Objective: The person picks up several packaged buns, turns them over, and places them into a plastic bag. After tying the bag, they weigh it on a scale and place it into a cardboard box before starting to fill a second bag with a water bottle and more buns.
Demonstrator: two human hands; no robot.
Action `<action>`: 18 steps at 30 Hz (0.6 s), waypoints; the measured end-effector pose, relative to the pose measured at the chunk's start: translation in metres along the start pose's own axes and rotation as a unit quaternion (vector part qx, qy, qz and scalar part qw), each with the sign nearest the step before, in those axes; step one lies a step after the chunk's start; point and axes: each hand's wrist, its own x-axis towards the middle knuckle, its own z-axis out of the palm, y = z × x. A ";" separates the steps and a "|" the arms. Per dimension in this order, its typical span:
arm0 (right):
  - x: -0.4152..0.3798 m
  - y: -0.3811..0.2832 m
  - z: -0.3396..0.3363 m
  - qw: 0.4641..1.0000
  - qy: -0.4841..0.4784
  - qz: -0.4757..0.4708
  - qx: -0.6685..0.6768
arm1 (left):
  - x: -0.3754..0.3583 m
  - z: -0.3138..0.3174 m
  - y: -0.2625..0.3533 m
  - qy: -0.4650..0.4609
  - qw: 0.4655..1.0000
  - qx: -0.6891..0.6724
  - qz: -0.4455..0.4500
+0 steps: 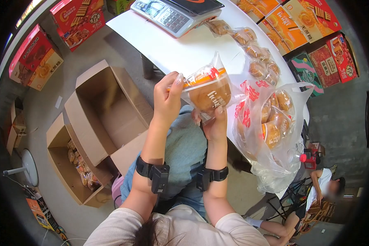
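Observation:
Both hands hold a bun in a clear wrapper (211, 96) with an orange stripe and white print, above the table's near edge. My left hand (168, 96) is closed, its fingers pinching the wrapper's left edge. My right hand (215, 123) grips the lower part of the wrapper, thumb in front; some of its fingers are hidden behind it. Just right of my right hand, a clear plastic bag with red print (254, 98) stands on the table, with several wrapped buns (272, 129) inside. More wrapped buns (258, 53) lie in a line along the table's far side.
A white table (151, 39) carries a weighing scale (172, 18) at its far end. On the floor at left stand an open carton (110, 106) and another carton (57, 160) holding small packets. Colourful boxes (291, 20) are stacked beyond the table. A seated person (322, 188) is at lower right.

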 end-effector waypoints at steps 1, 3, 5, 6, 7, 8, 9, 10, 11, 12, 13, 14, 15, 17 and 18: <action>0.000 0.001 -0.001 1.000 0.000 0.000 0.000 | 0.000 0.000 -0.001 0.000 1.000 0.000 0.000; 0.001 0.003 0.000 1.000 0.016 0.000 -0.017 | 0.000 -0.002 -0.004 -0.016 1.000 0.014 -0.007; 0.001 -0.001 0.003 0.999 0.032 0.017 -0.004 | 0.000 -0.002 -0.003 -0.020 0.999 0.028 -0.019; 0.002 -0.004 0.005 0.998 0.048 0.033 0.010 | -0.001 -0.002 -0.003 -0.023 0.998 0.042 -0.032; 0.002 -0.005 0.006 0.998 0.049 0.034 0.010 | -0.001 -0.003 -0.003 -0.023 0.998 0.042 -0.032; 0.003 -0.007 0.006 0.998 0.051 0.036 0.022 | 0.000 -0.003 -0.004 -0.009 0.999 0.026 -0.018; 0.004 -0.007 0.006 0.997 0.053 0.039 0.033 | 0.001 -0.003 -0.003 0.006 1.000 0.010 -0.004; 0.004 -0.007 0.006 0.997 0.054 0.039 0.033 | 0.004 -0.004 0.000 0.005 1.000 0.010 -0.005; 0.005 -0.007 0.005 0.996 0.056 0.040 0.055 | 0.007 -0.007 0.004 -0.004 0.996 -0.033 -0.077; 0.005 -0.007 0.004 0.995 0.058 0.041 0.076 | 0.010 -0.008 0.006 -0.013 0.986 -0.076 -0.149; 0.005 -0.008 0.003 0.994 0.059 0.041 0.076 | 0.010 -0.009 0.005 0.005 0.985 -0.120 -0.122; 0.005 -0.008 0.003 0.994 0.051 0.048 0.082 | 0.012 -0.010 0.005 0.005 0.985 -0.119 -0.123; 0.004 -0.008 0.002 0.994 0.043 0.055 0.088 | 0.013 -0.011 0.006 -0.018 0.981 -0.121 -0.153; 0.004 -0.004 -0.004 0.994 0.024 0.053 0.096 | 0.013 -0.011 0.008 -0.041 0.975 -0.122 -0.183; 0.004 -0.002 -0.006 0.993 0.005 0.051 0.104 | 0.011 -0.010 0.011 -0.072 0.972 -0.134 -0.177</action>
